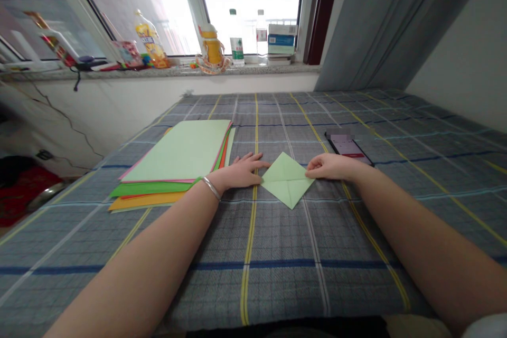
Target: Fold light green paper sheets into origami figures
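Note:
A small folded sheet of light green paper (288,182) lies in a diamond shape on the plaid cloth, with a crease running across its middle. At its left corner is my left hand (243,170), fingers spread and stretched out, the fingertips touching or very near the paper. My right hand (327,167) pinches the right corner between thumb and fingers. A silver bangle (212,188) circles my left wrist. Just left of that hand sits a stack of coloured paper (182,150), pale green on top, with pink, green, red and orange edges showing.
A phone (348,146) with its screen lit lies beyond my right hand. The plaid cloth (277,285) covers the whole surface. Along the windowsill (174,70) stand several bottles, a yellow flask (213,48) and boxes (282,41). A grey curtain (372,21) hangs at the right.

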Available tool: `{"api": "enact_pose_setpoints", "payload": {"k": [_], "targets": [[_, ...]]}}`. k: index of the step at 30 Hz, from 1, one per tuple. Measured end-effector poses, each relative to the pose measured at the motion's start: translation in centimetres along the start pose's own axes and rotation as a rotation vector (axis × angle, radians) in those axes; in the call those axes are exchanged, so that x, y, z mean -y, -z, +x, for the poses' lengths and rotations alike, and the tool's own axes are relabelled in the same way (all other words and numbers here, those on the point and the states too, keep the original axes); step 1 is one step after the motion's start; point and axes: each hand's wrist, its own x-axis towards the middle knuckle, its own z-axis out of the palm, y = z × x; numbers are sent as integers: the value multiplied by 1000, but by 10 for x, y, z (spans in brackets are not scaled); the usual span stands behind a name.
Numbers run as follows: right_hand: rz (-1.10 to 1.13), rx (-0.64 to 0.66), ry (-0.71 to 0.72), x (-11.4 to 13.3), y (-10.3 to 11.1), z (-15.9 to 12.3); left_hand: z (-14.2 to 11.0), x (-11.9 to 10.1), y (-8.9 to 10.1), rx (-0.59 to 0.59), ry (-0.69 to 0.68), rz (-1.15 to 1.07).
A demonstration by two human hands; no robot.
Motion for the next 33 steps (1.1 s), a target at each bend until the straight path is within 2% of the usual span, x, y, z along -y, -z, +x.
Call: {"api": "enact_pose_setpoints", "payload": {"k": [2, 4, 6, 10, 13, 17, 22, 27, 33], "targets": [[-24, -80, -16, 7, -6, 0, 2, -10, -6, -65, 48, -46], [-35, -134, 7, 13, -13, 1, 5, -19, -14, -180, 80, -74], [-74, -173, 41, 18, -20, 2, 8, -27, -21, -260, 49, -77], [-16, -145, 117, 28, -27, -1, 11, -34, -26, -350, -16, -149], [54, -111, 146, 33, -27, -5, 11, -35, -25, -357, -65, -244], [3, -137, 120, 37, -31, -6, 10, -36, -25, -366, -109, -317], [-58, -215, 114, 40, -40, -5, 8, -39, -24, -404, -49, -333], [-31, -323, 130, 45, -44, -6, 7, -41, -21, -309, -32, -355], [-56, -343, 91, 44, -44, -4, 6, -46, -22, -343, 30, -347]]}}
